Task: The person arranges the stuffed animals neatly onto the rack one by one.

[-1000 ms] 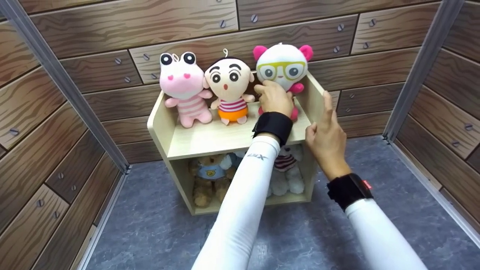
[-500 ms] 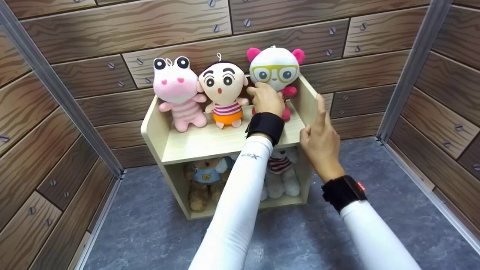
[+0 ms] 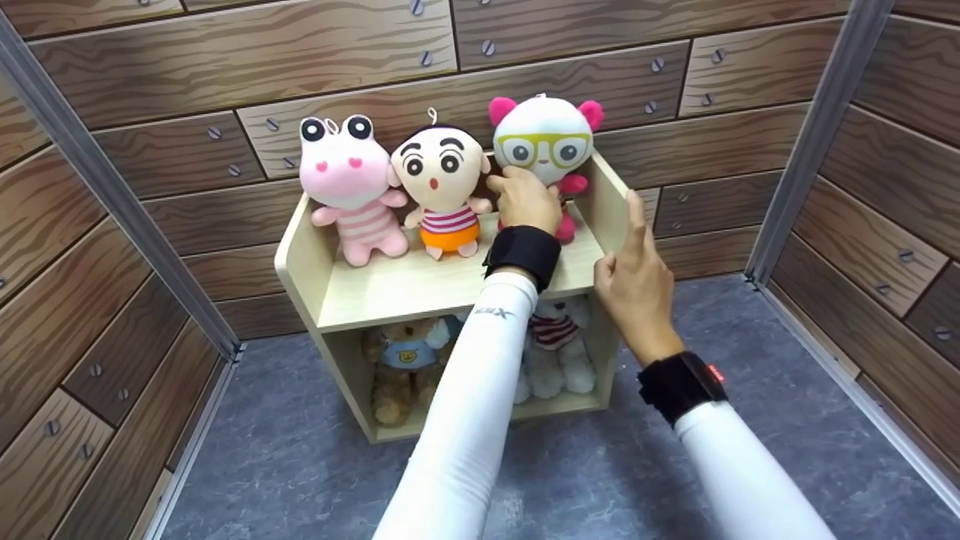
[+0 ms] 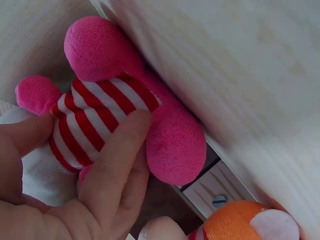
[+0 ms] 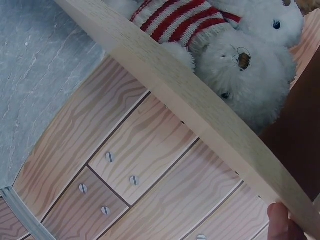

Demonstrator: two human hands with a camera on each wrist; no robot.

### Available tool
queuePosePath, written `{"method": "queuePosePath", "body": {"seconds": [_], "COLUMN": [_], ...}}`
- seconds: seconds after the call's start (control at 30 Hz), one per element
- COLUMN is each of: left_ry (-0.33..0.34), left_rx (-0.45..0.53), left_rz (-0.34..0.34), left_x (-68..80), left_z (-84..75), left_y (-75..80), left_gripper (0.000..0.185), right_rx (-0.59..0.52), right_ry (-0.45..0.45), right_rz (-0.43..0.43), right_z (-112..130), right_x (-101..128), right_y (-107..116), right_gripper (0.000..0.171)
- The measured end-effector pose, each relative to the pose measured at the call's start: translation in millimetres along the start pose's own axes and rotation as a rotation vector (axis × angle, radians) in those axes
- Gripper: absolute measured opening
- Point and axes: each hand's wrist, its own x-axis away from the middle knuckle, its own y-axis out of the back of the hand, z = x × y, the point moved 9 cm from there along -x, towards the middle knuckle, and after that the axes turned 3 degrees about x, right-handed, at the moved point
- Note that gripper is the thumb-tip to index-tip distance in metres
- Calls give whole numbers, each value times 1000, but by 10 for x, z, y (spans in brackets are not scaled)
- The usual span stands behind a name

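A white plush panda (image 3: 542, 139) with pink ears and yellow glasses sits at the right end of the shelf's upper deck. My left hand (image 3: 529, 199) pinches its body; in the left wrist view the thumb (image 4: 30, 132) and fingers (image 4: 117, 155) lie on opposite sides of its red-and-white striped shirt (image 4: 95, 120). My right hand (image 3: 637, 289) holds the right side panel (image 3: 606, 196) of the small wooden shelf, its index finger stretched up along the outside. In the right wrist view, fingertips (image 5: 279, 220) touch the panel's edge.
A boy doll (image 3: 442, 191) and a pink frog-like plush (image 3: 352, 187) sit left of the panda. Below are a brown bear (image 3: 405, 367) and white bears (image 5: 245, 65). A wood-patterned wall (image 3: 337, 52) stands close behind the shelf, on a grey floor (image 3: 285, 450).
The head view has shifted slightly, so the whole scene sits a little further left and lower. Both hands and the plush toys keep about the same places relative to the shelf.
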Motion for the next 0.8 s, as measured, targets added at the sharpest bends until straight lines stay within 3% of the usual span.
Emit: {"method": "queuePosePath", "body": {"seconds": [0.23,0.43,0.8], "left_ry": [11,-20,-12], "left_rx": [-101,-182,-145], "left_rz": [5,-14,19], "left_x": [27,32,33], "left_z": [-29,-75,-23], "left_y": [49,59,30], "left_gripper": [57,56,54], "right_rx": [-7,-3,-3], "right_ry": [-1,-1,10], "right_rz": [1,-11,-8], "right_z": [-6,-13,-4], "right_x": [-17,-24,-5], "right_y": [14,33,-3], "right_gripper": [87,85,86]}}
